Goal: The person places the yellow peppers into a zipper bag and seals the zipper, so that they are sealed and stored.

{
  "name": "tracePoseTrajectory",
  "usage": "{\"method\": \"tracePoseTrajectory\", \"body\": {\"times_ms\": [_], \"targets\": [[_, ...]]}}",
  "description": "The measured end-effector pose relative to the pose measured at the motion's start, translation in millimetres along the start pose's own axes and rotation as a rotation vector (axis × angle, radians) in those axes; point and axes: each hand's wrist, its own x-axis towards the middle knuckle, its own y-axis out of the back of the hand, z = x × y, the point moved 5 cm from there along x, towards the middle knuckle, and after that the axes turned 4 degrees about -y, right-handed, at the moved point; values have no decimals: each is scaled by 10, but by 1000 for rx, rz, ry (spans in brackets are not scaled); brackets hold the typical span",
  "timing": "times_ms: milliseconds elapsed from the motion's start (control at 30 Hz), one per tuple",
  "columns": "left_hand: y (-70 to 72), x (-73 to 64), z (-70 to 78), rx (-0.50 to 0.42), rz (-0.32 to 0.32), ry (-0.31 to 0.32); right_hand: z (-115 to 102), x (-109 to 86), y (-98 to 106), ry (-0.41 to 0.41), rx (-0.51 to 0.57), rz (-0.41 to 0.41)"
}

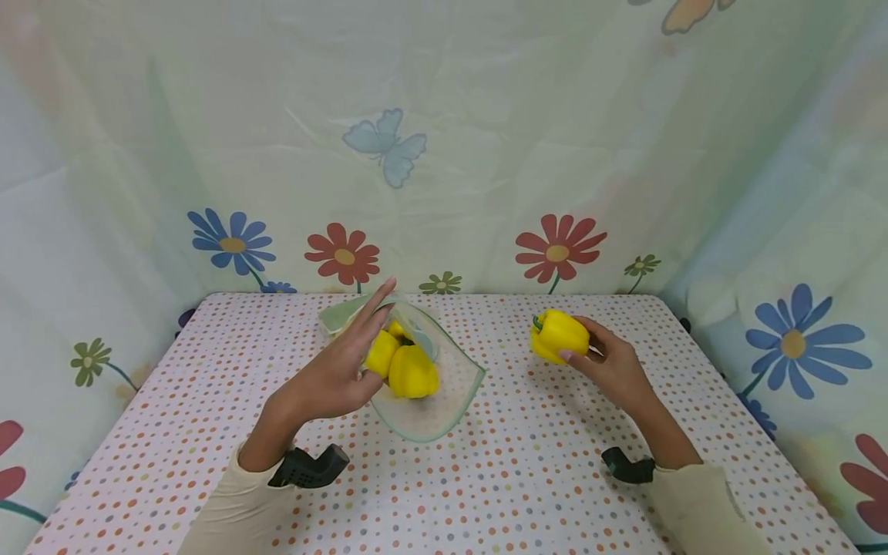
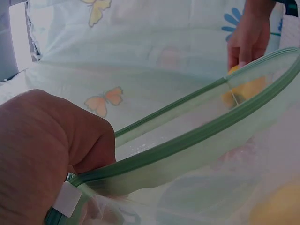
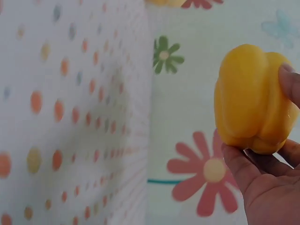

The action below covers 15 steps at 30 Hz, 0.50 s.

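My left hand (image 1: pixel 343 368) grips the rim of a see-through zip bag (image 1: pixel 451 401) with green edging, its mouth spread wide. Inside the bag, yellow bell peppers (image 1: pixel 413 373) lie together, partly hidden behind the hand. The left wrist view has curled fingers at the green zipper edge (image 2: pixel 187 146), close to a white tab (image 2: pixel 67 199). To the right of the bag, my right hand (image 1: pixel 613 362) holds another yellow bell pepper (image 1: pixel 558 336) between thumb and fingers, its green stem pointing left. In the right wrist view this pepper (image 3: pixel 248 98) hangs above the table surface.
A dotted cloth covers the table (image 1: pixel 513 478). Behind it and at both sides hangs a pale curtain (image 1: pixel 479 154) printed with flowers and butterflies. Dark wrist cameras (image 1: pixel 312 467) sit at both sleeves.
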Motion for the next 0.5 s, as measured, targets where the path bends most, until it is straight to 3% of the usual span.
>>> {"method": "tracePoseTrajectory", "body": {"times_ms": [167,500], "targets": [[9,-8,10,3,2,7,-579,-226,-21,104,72,-62],[3,-12,9,-11,10,14,-1076,-491,-111,269,112,-78]]}}
